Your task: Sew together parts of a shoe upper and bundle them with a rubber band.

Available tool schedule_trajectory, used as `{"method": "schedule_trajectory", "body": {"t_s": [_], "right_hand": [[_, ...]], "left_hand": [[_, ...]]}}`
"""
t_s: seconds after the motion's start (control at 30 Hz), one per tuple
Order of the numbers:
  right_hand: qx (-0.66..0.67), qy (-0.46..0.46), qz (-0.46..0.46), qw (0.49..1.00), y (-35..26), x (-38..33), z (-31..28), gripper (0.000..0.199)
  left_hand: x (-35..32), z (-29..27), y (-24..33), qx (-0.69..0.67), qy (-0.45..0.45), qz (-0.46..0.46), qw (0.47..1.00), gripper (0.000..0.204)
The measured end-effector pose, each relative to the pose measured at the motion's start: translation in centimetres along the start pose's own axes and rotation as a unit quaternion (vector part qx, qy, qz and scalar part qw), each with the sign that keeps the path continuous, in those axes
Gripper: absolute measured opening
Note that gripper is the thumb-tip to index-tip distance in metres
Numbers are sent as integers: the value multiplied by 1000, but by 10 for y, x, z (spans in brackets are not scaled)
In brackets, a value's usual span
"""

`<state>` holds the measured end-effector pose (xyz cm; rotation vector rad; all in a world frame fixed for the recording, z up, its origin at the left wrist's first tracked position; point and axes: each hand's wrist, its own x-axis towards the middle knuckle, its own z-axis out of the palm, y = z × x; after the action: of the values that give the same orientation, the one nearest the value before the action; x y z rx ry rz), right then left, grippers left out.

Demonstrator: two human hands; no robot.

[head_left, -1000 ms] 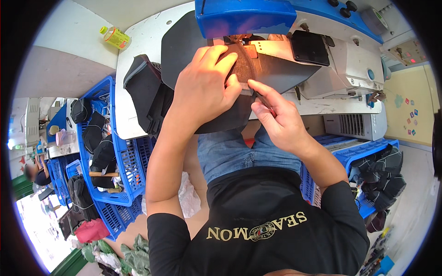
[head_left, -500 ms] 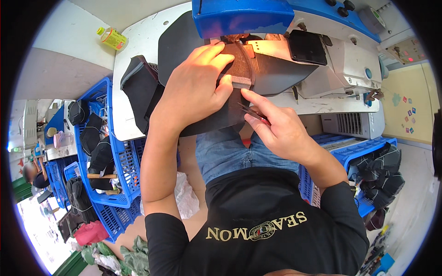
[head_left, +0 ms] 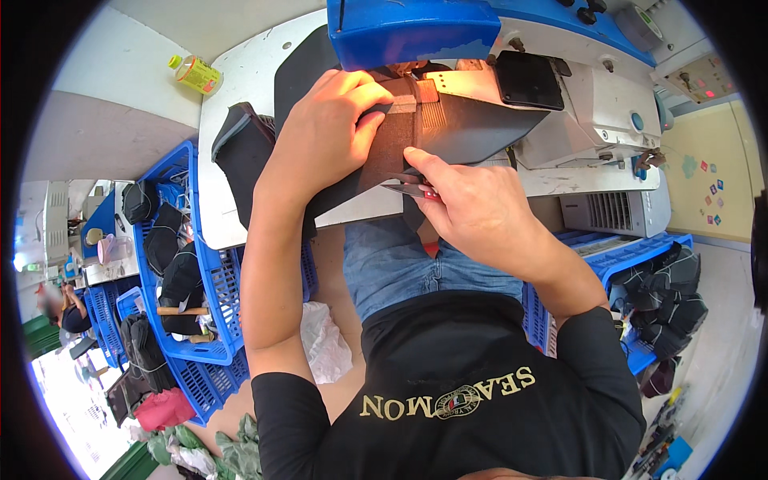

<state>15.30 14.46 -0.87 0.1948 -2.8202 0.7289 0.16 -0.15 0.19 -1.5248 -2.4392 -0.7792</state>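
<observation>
My left hand [head_left: 324, 132] lies on a dark brown fabric piece [head_left: 390, 152] at the sewing machine, its fingers curled and the thumb near the index finger, gripping the piece beside a pale strip. The fingertips are close to the blue machine head [head_left: 412, 34], which hides the needle area. In my right hand [head_left: 480, 204] is a pair of small thread snips [head_left: 414, 190] with red on the handle, its blades pointing left over the cloth. The right index fingertip touches the fabric's right edge. A lamp lights the sewing spot.
A black phone [head_left: 530, 80] rests on the machine bed. Dark cloth pieces [head_left: 242, 156] lie at the table's left, beneath a bottle [head_left: 196, 74]. Blue crates [head_left: 228, 300] with black bundles stand left, and another crate [head_left: 584, 260] stands right. A person [head_left: 70, 308] is far left.
The fabric has shifted and turned, so its pale strip sits farther up, nearer the machine head. My left hand has moved slightly left; my right hand with the snips has moved left.
</observation>
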Motion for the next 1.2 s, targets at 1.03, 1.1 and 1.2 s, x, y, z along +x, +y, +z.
{"method": "schedule_trajectory", "body": {"t_s": [1.03,1.1,1.2], "right_hand": [[-45,47,34,997,19,27,-12,28],[-67,98,1,993,23,28,-7,28],[-64,83,28,994,24,27,-8,23]], "left_hand": [[32,-1,-46,22,-17,-30,999,38],[37,-1,-62,10,-28,-42,999,39],[28,-3,-73,54,0,-44,998,39]]}}
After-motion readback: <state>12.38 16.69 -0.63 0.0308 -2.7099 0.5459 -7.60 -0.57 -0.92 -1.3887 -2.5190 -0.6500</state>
